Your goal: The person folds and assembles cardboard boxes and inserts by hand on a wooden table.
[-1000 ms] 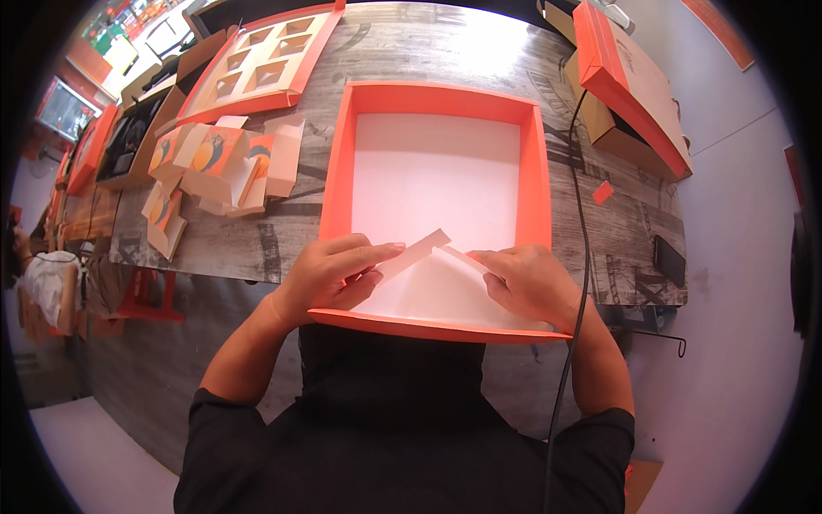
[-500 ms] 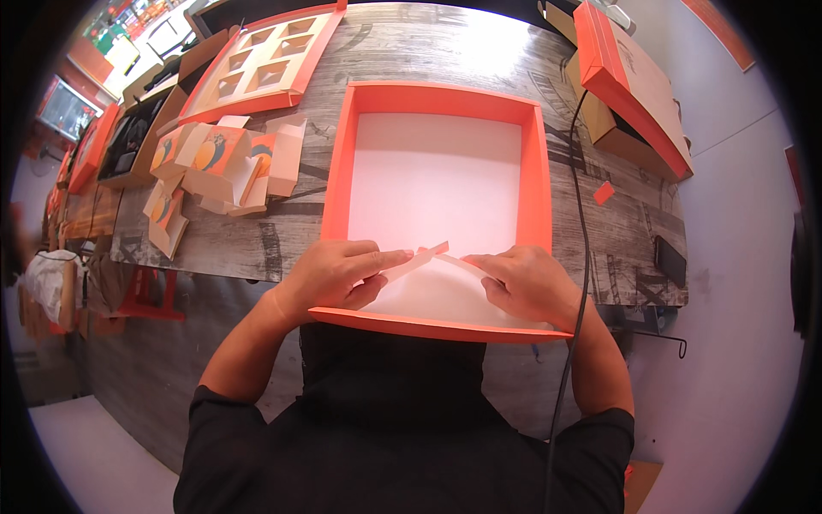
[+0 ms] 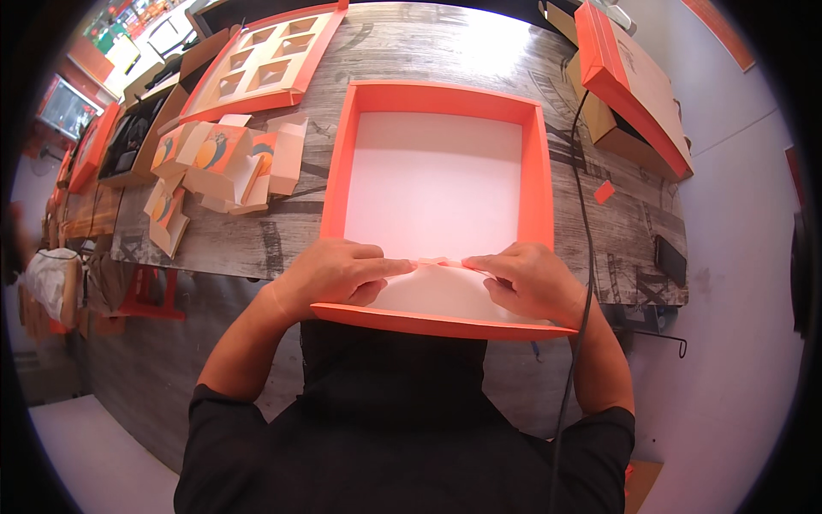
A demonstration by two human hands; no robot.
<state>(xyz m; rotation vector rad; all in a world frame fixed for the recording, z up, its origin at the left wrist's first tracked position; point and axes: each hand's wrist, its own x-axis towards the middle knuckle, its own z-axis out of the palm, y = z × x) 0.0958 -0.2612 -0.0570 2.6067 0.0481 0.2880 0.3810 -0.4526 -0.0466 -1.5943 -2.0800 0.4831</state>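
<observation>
A large shallow orange-red cardboard box (image 3: 535, 184) with a white inside lies on the table's near edge, and its near panel is folded out toward me. Two small end flaps (image 3: 439, 261) meet at the middle of the near side, between my hands. My left hand (image 3: 338, 270) is closed at the left flap, its index finger stretched along it and the thumb below. At the right flap my right hand (image 3: 529, 276) does the same, index fingertip pressing near the middle. The other fingers are curled and partly hidden.
Several small folded cartons (image 3: 218, 163) lie to the left, near a box with a compartment insert (image 3: 272, 60). At right stand an orange box lid (image 3: 638, 94), a phone (image 3: 670, 260) and a small red card (image 3: 604, 192). A black cable (image 3: 586, 231) hangs past my right arm.
The two flaps, raised and crossing at an angle before, now lie lower and nearly in line across the near side. Both hands have shifted only slightly.
</observation>
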